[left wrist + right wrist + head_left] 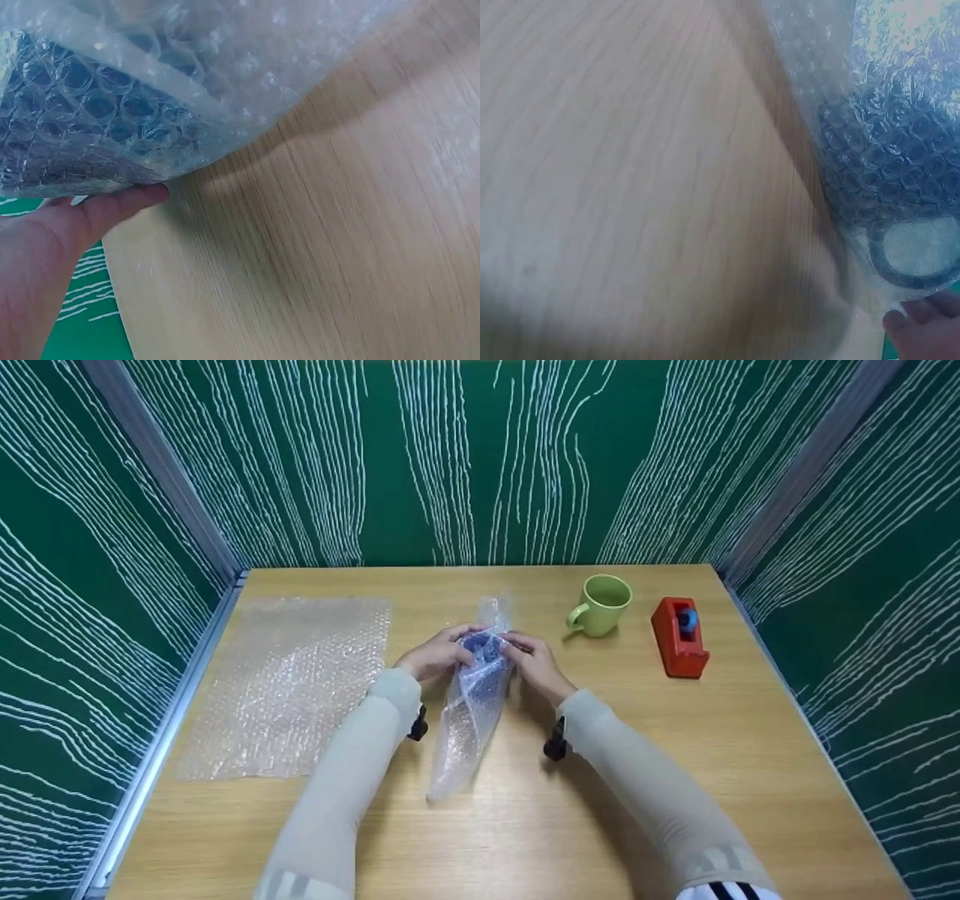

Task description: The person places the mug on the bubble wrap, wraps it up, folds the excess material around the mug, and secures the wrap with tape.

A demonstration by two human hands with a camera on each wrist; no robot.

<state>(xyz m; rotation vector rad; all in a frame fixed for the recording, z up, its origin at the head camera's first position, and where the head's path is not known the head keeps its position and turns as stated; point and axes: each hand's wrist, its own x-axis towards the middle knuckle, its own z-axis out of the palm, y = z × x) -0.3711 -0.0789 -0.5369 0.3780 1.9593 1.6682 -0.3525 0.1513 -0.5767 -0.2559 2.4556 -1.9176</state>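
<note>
Green booth walls with white wavy lines, light wooden table (645, 780). Both hands meet mid-table around a blue object (484, 649) half-swaddled in bubble wrap (469, 712). From the right wrist view it looks like a blue mug with a handle loop (915, 251), though blur makes that a judgement. The left hand (435, 654) grips the wrap from the left, fingers curled over the bundle's top; the left wrist view shows the thumb (120, 206) pressed under the wrapped bundle (97, 120). The right hand (534, 660) pinches the wrap from the right, fingers bent onto it. The loose tail of wrap trails toward the person and rests on the table.

Off to the left lies a spare sheet of bubble wrap (289, 682), flat. To the right stand a green mug (602, 605) and, further right, a red tape dispenser (679, 637), both well apart from the hands.

To do this step well, judging from the frame: keep the blue object pinned with one hand while the other pulls the wrap snug around it, so no slack bunches at the handle. Roll along the long tail rather than crumpling it. Hold the seam down before going for the tape, or the wrap likely springs open.
</note>
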